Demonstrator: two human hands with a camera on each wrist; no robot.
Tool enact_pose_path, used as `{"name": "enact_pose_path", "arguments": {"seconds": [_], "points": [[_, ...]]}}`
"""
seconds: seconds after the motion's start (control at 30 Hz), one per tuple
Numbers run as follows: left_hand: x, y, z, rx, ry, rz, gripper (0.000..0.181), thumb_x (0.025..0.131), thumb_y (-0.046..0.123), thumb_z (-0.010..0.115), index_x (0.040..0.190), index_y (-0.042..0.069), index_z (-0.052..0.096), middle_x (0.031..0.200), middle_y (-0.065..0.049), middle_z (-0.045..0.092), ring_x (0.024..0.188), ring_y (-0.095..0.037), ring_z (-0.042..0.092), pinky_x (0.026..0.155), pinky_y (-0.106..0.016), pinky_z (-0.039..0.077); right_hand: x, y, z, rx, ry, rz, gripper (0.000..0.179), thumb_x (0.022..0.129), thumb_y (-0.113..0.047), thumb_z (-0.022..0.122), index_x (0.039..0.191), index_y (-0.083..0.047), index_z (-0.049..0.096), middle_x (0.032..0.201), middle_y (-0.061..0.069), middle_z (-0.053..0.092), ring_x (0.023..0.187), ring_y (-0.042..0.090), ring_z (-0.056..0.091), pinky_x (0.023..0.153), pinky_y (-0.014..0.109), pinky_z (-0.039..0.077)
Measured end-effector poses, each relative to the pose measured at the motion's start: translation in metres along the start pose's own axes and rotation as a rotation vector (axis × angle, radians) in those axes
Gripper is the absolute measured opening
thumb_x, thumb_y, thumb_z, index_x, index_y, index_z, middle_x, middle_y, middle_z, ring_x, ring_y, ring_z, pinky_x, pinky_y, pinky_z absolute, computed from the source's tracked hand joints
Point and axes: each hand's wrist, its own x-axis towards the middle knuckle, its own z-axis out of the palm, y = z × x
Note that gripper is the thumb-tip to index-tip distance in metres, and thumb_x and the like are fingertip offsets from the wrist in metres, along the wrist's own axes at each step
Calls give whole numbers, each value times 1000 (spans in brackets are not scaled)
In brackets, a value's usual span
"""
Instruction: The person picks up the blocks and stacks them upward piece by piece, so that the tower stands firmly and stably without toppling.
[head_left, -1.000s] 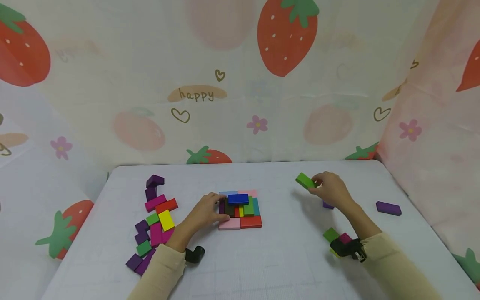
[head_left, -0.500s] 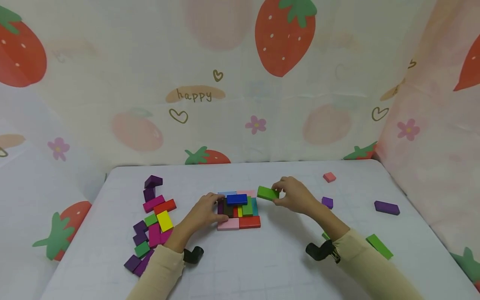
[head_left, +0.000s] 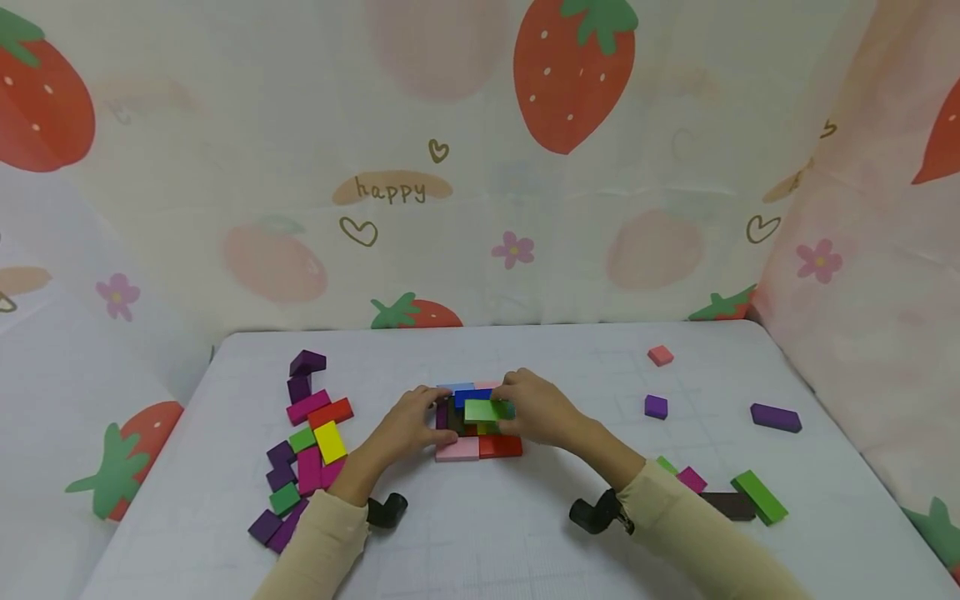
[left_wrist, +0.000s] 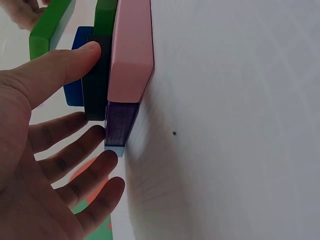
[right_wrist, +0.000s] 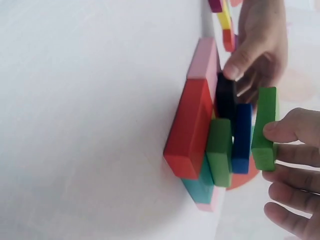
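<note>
My right hand (head_left: 542, 408) pinches a bright green block (right_wrist: 264, 125) between thumb and fingers, close over the stack in the middle of the table. Just under it in the right wrist view lies a blue block (right_wrist: 242, 140), bridging a black block (right_wrist: 226, 100) and another green block (right_wrist: 219, 150). Those two rest on a lower layer with a red block (head_left: 500, 447), a pink block (head_left: 457, 450) and a teal block (right_wrist: 199, 184). On the stack's left side, my left hand (head_left: 408, 422) holds the black block's ends between thumb and fingertips.
Several purple, magenta, green and yellow blocks (head_left: 330, 442) lie in a loose column at the left. To the right are a purple block (head_left: 776, 417), a small violet block (head_left: 656, 407), a salmon block (head_left: 660, 356) and a green block (head_left: 760, 497) beside a dark block (head_left: 729, 505).
My right hand has carried the green block from the right side leftward to over the stack. My left hand has stayed at the black block.
</note>
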Motion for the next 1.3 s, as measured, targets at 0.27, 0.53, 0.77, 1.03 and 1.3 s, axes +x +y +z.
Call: {"name": "enact_pose_path", "arguments": {"seconds": [0.27, 0.53, 0.77, 1.03, 1.3], "points": [[1, -1, 0, -14, -6, -1, 67, 81, 31, 79, 140, 16, 50, 137, -11, 52, 123, -27, 50, 106, -49, 45, 2, -10, 9, -89, -8, -36, 33, 82, -26, 76, 111, -12, 72, 106, 5, 65, 100, 17, 55, 88, 31, 55], [1, -1, 1, -12, -5, 1, 66, 81, 31, 79, 139, 15, 51, 135, -10, 53, 122, -27, 50, 106, -48, 45, 3, -12, 11, -122, -15, -39, 33, 83, -28, 77, 112, -12, 72, 106, 5, 65, 99, 17, 55, 88, 31, 55], [1, -1, 0, -11, -6, 5, 66, 81, 31, 79, 139, 15, 51, 135, -10, 53, 122, -27, 50, 106, -48, 45, 2, -13, 14, -113, -6, -37, 33, 83, -27, 77, 111, -11, 72, 104, 6, 66, 97, 17, 54, 87, 30, 55], [1, 0, -1, 4, -10, 1, 68, 80, 32, 80, 139, 15, 51, 134, -11, 54, 122, -27, 50, 105, -48, 46, -1, -10, 16, -101, 56, -59, 33, 83, -28, 77, 112, -12, 72, 106, 5, 65, 97, 17, 55, 87, 29, 55], [0, 4, -4, 57, 7, 18, 74, 78, 38, 80, 141, 14, 49, 136, -12, 52, 125, -29, 47, 105, -51, 45, 5, 2, 15, 31, -27, 4, 66, 79, -38, 80, 136, -14, 56, 131, 7, 56, 120, 22, 52, 101, 40, 51]]}}
